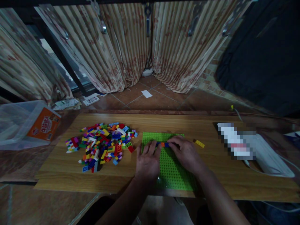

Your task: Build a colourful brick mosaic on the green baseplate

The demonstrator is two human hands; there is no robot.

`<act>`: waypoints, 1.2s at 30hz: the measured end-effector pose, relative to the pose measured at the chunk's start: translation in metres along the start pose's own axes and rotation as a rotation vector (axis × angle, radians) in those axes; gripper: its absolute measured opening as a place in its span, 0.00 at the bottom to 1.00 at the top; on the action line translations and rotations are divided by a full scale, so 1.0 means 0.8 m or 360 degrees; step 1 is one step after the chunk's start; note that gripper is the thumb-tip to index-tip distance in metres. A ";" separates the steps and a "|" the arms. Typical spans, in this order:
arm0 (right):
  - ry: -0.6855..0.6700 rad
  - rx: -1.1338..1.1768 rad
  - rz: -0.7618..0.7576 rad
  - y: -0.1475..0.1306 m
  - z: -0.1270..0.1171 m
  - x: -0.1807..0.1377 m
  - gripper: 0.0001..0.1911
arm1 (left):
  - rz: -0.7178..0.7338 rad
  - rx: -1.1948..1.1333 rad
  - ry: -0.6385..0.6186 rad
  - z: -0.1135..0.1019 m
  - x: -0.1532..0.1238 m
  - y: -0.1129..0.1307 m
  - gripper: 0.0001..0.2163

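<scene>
A green studded baseplate lies on the wooden table, and a short row of toy bricks crosses its upper part. In that row I see an orange brick and, to its right, a dark blue brick. My left hand rests over the plate's left side, its fingers bent and closed at the row's left end. From the right, my right hand pinches the blue end of the row between thumb and fingers. Fingertips cover parts of the row at both ends.
A heap of loose coloured bricks spreads over the table's left half. One yellow brick lies right of the plate. Further right are a blurred-out device, a white tray-like object and cables. A clear plastic bin stands at far left.
</scene>
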State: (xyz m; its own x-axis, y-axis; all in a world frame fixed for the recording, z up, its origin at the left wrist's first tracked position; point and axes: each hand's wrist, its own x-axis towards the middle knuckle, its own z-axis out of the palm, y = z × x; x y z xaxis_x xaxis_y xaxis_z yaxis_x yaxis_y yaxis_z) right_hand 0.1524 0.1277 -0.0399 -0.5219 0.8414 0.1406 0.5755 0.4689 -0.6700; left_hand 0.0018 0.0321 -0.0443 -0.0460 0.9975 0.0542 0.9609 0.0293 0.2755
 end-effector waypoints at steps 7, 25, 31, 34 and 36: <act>-0.0071 0.0079 0.0017 0.005 -0.002 -0.002 0.08 | -0.0052 0.0005 -0.0093 0.001 0.000 0.005 0.22; -0.0057 0.0069 0.0056 -0.004 -0.005 0.006 0.08 | -0.0032 0.0063 -0.0040 0.004 0.001 0.020 0.29; -0.0030 0.0072 0.0090 -0.002 -0.002 0.007 0.09 | -0.0051 0.0043 -0.0159 -0.007 0.009 0.024 0.27; -0.0059 0.0022 0.0127 0.001 -0.002 0.010 0.09 | -0.0051 0.0046 -0.0212 -0.010 0.012 0.026 0.27; -0.0098 -0.0025 0.0137 0.003 -0.003 0.014 0.08 | -0.0054 0.0052 -0.0219 -0.011 0.013 0.027 0.27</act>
State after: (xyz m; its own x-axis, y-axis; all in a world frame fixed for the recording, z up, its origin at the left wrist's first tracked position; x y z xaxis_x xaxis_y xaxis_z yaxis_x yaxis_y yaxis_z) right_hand 0.1498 0.1388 -0.0379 -0.5077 0.8607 0.0376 0.6292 0.4002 -0.6663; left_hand 0.0196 0.0427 -0.0295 -0.0427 0.9953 -0.0875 0.9679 0.0629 0.2432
